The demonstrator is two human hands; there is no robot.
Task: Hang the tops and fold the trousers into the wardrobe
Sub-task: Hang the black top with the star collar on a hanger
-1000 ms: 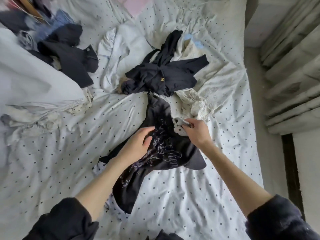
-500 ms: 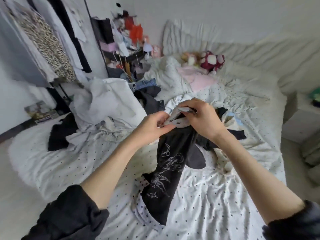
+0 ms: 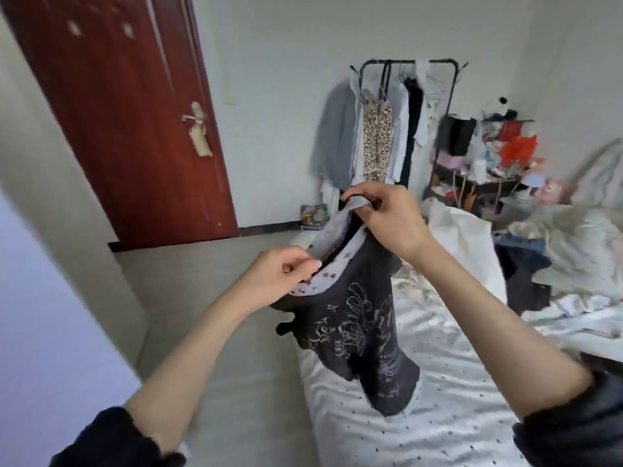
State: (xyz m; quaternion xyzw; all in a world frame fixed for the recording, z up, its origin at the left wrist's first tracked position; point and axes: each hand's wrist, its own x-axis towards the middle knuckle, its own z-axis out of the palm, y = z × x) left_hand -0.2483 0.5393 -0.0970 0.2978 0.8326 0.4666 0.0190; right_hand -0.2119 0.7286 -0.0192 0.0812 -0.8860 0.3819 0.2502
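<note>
A dark top with pale printed lettering and a white star-patterned neckline hangs in the air over the bed's near corner. My left hand pinches the lower side of the neckline. My right hand grips the upper side of the neckline, higher and further away. The top's body dangles below both hands. Behind them a black clothes rack stands against the far wall with several garments hanging on it.
The bed with a white dotted sheet fills the right side; dark clothes and white bedding lie on it. A red-brown door stands at the left. A cluttered shelf sits beside the rack. Grey floor lies between door and bed.
Both hands lifted the dark top off the bed and spread its neckline apart. My view swung left, from the bed toward the door and clothes rack.
</note>
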